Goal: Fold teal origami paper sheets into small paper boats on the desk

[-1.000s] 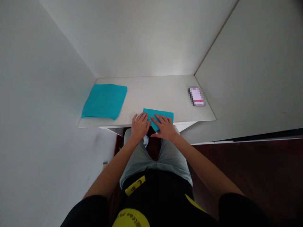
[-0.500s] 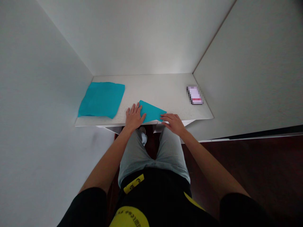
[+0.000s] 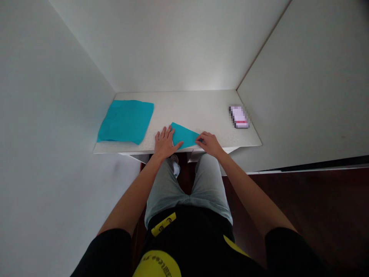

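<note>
Teal sheet (image 3: 182, 135), folded to a long triangle, lies flat at the front edge of the white counter (image 3: 198, 107), between the two hands. The left hand (image 3: 165, 144) is open, palm down, its fingers spread on the counter and its thumb side lying over the triangle's lower left end; it grips nothing. The right hand (image 3: 210, 144) is partly curled, its fingertips (image 3: 200, 139) on the triangle's right tip, though whether they press or pinch cannot be told. At 10 o'clock from the hands, well apart, a flat square teal sheet (image 3: 125, 121) lies at the counter's left end beside the wall (image 3: 52, 115). At 2 o'clock, near the right end, sits a small blurred object (image 3: 238, 116), too pixelated to make out. Grey shorts (image 3: 184, 188) show below the counter at 6 o'clock.
</note>
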`<state>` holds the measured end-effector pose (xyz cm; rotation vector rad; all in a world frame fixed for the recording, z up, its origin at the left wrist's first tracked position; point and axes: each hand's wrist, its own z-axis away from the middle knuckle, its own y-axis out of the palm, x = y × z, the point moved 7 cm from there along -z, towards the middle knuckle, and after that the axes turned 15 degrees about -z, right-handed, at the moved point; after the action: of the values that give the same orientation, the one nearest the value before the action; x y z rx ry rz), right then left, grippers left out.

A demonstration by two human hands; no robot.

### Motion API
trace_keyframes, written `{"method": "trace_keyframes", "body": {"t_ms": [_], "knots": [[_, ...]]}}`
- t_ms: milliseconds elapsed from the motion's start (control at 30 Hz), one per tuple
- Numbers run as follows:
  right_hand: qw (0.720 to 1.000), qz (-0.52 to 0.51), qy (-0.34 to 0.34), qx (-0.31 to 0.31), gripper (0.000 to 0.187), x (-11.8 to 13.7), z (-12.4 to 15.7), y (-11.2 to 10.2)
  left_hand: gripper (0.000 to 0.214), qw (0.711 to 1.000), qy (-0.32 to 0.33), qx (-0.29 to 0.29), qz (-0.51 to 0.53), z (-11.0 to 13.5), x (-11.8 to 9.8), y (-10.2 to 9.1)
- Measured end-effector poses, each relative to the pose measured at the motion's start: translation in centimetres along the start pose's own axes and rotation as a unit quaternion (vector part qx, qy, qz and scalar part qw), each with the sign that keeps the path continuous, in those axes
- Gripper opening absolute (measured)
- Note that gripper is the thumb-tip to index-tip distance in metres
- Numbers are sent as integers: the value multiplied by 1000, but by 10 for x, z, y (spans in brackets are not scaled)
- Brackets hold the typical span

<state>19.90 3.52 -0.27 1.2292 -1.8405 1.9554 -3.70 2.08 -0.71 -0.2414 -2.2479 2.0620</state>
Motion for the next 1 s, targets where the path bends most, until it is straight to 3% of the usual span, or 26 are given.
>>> {"method": "trace_keyframes", "body": {"t_ms": [100, 300, 533, 667, 900, 1000], "knots": [[1000, 23, 19, -2, 21, -1, -5, 2, 82, 1000, 2, -4, -1, 0, 0, -1], [991, 93, 20, -91, 31, 15, 7, -1, 85, 1000, -4, -8, -10, 1, -1, -1], [995, 79, 5, -62, 43, 28, 44, 17, 87, 1000, -2, -19, -13, 2, -3, -3], [993, 65, 24, -95, 40, 20, 45, 9, 80, 1000, -4, -21, -8, 1, -2, -3], [990, 40, 77, -110, 26, -16, 10, -12, 40, 996, -39, -58, 52, -1, 9, -12], [992, 41, 92, -72, 55, -40, -6, -20, 28, 994, -64, -44, 71, -13, 24, -12]]}}
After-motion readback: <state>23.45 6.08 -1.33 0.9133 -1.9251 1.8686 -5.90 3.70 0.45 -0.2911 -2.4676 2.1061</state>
